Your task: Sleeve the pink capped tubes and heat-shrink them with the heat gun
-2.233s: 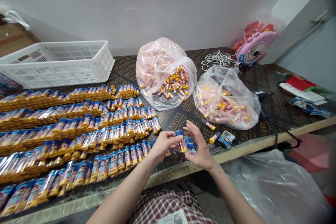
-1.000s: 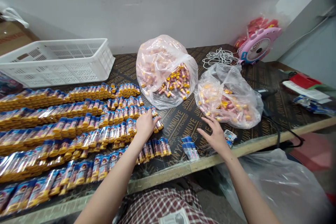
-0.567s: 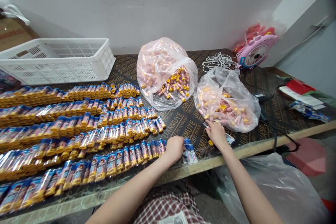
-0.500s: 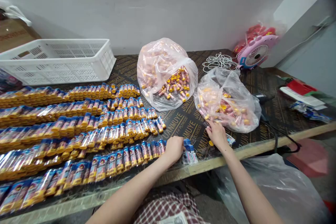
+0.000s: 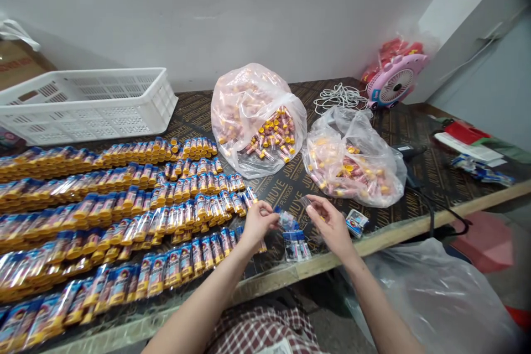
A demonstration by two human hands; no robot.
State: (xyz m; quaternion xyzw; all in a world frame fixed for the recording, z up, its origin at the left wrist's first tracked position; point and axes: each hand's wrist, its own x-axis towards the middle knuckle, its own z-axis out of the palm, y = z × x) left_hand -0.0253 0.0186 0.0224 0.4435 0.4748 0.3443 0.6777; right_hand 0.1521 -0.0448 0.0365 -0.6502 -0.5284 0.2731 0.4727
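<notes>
Our left hand (image 5: 258, 224) pinches a wrapper (image 5: 286, 220) just beside the flat pile (image 5: 297, 248) on the worktop (image 5: 194, 115); our right hand's (image 5: 334, 229) half-curled fingers seem to hold a clear tube (image 5: 306, 201). A loose grip could let either slip.

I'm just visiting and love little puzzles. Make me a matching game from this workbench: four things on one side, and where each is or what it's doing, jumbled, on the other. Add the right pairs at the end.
Column one
1. white crate
2. pink fan
3. left hand
4. blue-and-yellow tubes

Column two
A. lined up in several rows
B. just right of the coiled white cable
C. at the back left, behind the rows
D. holding a small clear-and-blue wrapper

Right pairs
1-C, 2-B, 3-D, 4-A
</notes>
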